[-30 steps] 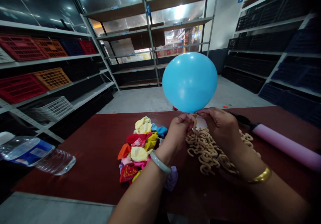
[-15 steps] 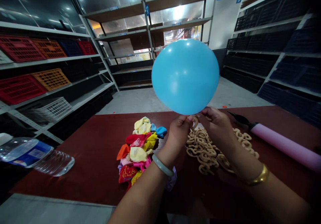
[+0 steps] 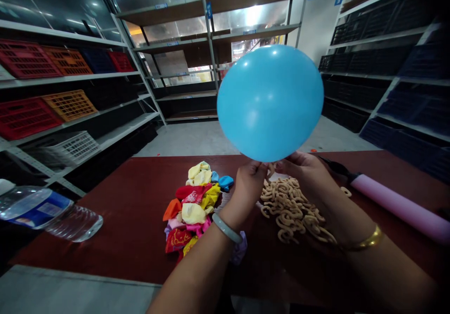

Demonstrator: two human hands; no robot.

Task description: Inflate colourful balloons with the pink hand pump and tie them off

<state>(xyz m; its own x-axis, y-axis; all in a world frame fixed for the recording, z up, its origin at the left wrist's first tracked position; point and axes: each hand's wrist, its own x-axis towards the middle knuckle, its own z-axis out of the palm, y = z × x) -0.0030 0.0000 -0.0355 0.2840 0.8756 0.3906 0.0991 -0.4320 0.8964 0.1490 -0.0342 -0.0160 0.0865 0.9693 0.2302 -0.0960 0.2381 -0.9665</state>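
A large inflated blue balloon point(image 3: 270, 103) stands above the table with its neck end down between my hands. My left hand point(image 3: 250, 182) is closed in a pinch at the neck. My right hand point(image 3: 305, 172) pinches close beside it, its fingertips partly hidden beneath the balloon. Between the two sets of fingers a small tan loop point(image 3: 270, 169) shows at the neck; how it is fastened I cannot tell. Under and beside my right hand lies a heap of tan rings point(image 3: 290, 206). Left of my left wrist are several uninflated balloons point(image 3: 193, 214) in mixed colours.
The dark red table point(image 3: 130, 220) bears a pink hand pump point(image 3: 397, 204) with a black nozzle on the right. A clear water bottle point(image 3: 49, 213) with a blue label shows at the left. Shelves with coloured crates point(image 3: 70, 105) stand beyond, and more racks line the right side.
The balloon has shifted slightly right and looks a little larger, its body tilted more to the right. My right hand has moved slightly right, while both hands still pinch at the neck.
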